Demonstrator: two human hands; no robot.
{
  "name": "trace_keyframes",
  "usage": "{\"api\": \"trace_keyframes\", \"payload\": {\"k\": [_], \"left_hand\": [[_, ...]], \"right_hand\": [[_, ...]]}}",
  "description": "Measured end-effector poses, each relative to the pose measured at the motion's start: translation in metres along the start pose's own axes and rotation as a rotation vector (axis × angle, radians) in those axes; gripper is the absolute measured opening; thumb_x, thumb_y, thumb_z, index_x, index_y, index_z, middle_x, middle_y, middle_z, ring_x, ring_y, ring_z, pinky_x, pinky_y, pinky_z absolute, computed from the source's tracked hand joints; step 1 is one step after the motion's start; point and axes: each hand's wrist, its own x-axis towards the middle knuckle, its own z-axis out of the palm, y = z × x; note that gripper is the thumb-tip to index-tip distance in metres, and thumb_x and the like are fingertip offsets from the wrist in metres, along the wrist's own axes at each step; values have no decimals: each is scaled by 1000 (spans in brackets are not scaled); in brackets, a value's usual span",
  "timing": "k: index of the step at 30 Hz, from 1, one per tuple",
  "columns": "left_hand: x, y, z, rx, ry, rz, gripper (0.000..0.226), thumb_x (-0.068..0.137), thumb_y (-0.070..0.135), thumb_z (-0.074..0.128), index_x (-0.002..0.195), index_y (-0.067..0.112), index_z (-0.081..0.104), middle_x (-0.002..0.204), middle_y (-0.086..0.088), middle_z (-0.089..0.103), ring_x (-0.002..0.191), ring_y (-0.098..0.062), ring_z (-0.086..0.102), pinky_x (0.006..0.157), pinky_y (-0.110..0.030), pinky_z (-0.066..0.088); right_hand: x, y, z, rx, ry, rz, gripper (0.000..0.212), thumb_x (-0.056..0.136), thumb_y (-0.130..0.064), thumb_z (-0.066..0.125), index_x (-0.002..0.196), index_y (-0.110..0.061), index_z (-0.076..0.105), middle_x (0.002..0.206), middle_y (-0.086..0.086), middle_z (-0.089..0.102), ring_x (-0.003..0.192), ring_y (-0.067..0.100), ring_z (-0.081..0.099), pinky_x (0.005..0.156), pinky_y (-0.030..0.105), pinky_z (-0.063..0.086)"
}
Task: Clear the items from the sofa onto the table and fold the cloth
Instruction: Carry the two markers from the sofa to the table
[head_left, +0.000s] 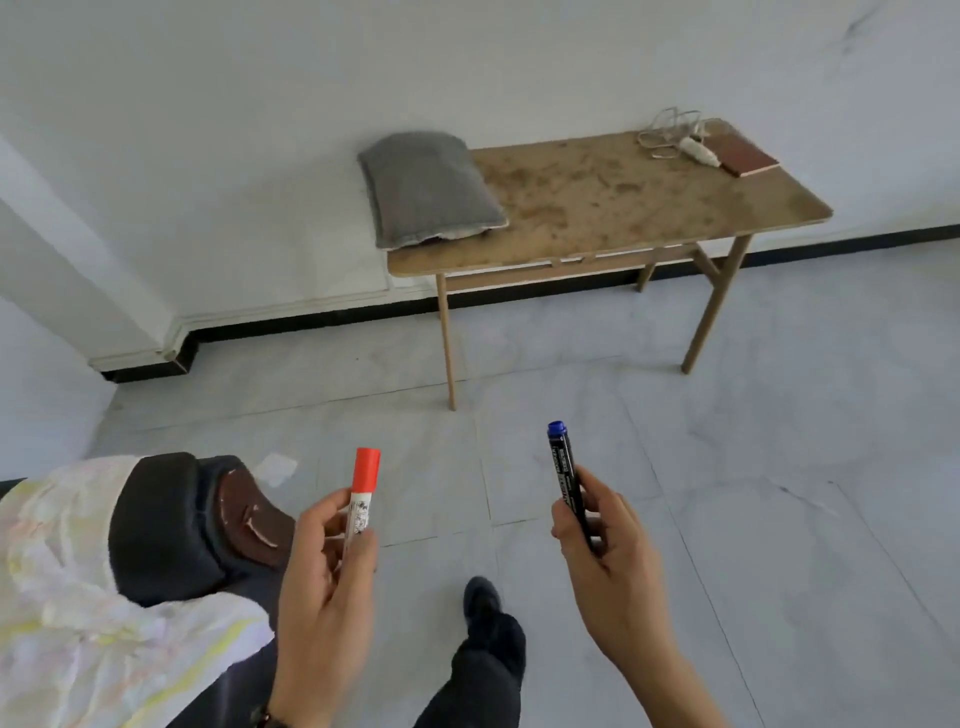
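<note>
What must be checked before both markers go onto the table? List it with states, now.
1. Grip of the left hand on the red-capped marker: ok.
2. Grip of the right hand on the blue-capped marker: ok.
3. Bare space on the table between the grey cushion and the cable: ok.
4. Obstacles on the floor toward the table: none seen, ok.
5. Folding of the cloth: not ok, it lies crumpled on the sofa.
6. Other items on the sofa: cannot tell, mostly out of frame.
</note>
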Motion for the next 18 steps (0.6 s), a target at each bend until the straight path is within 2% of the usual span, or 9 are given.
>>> {"api": "trace_keyframes", "payload": {"k": [2, 5, 8, 10, 13, 16, 18], "left_hand": [[46, -4, 40, 8, -53, 15, 24, 94, 29, 54, 113, 43, 55, 69, 0, 52, 56, -18, 44, 50, -28, 39], [117, 7, 102, 3, -144, 20, 23, 98, 22, 51, 111, 41, 53, 68, -3, 51, 58, -23, 45, 48, -28, 40], [187, 51, 170, -12, -213, 89, 21, 98, 20, 49, 110, 37, 51, 73, -4, 54, 60, -26, 48, 50, -28, 43], [231, 83, 216, -20, -270, 159, 21, 99, 21, 50, 110, 39, 51, 74, -3, 54, 60, -25, 48, 52, -32, 44], [282, 121, 283, -55, -375, 207, 20, 96, 26, 51, 115, 33, 53, 73, -5, 51, 61, -29, 47, 52, -35, 43], [315, 139, 349, -63, -444, 246, 20, 93, 30, 50, 112, 33, 53, 70, -4, 50, 58, -20, 46, 50, -28, 42], [333, 136, 394, -47, -491, 235, 17, 97, 27, 52, 112, 34, 54, 72, -8, 51, 58, -17, 45, 51, -27, 41]], "right_hand": [[41, 11, -17, -4, 46, 46, 38, 96, -30, 59, 116, -60, 50, 106, -17, 63, 89, 10, 66, 75, 28, 57], [112, 8, -50, -51, 124, 67, 36, 96, -31, 59, 117, -59, 50, 108, -25, 60, 90, 9, 68, 75, 36, 59], [179, -16, -94, -62, 258, 62, 36, 96, -30, 60, 115, -58, 49, 107, -28, 60, 87, 5, 69, 74, 34, 59], [221, -25, -123, -54, 353, 57, 34, 96, -30, 60, 117, -54, 51, 106, -28, 62, 85, 4, 70, 74, 34, 59], [269, -24, -156, -22, 452, 94, 32, 96, -29, 61, 122, -46, 55, 106, -30, 61, 82, 3, 71, 75, 32, 58], [310, -6, -182, 8, 513, 152, 33, 95, -29, 62, 127, -36, 59, 104, -29, 62, 79, 2, 71, 73, 31, 58], [342, 14, -199, 34, 534, 190, 33, 94, -28, 63, 126, -36, 60, 102, -28, 63, 80, 3, 71, 74, 32, 59]]}}
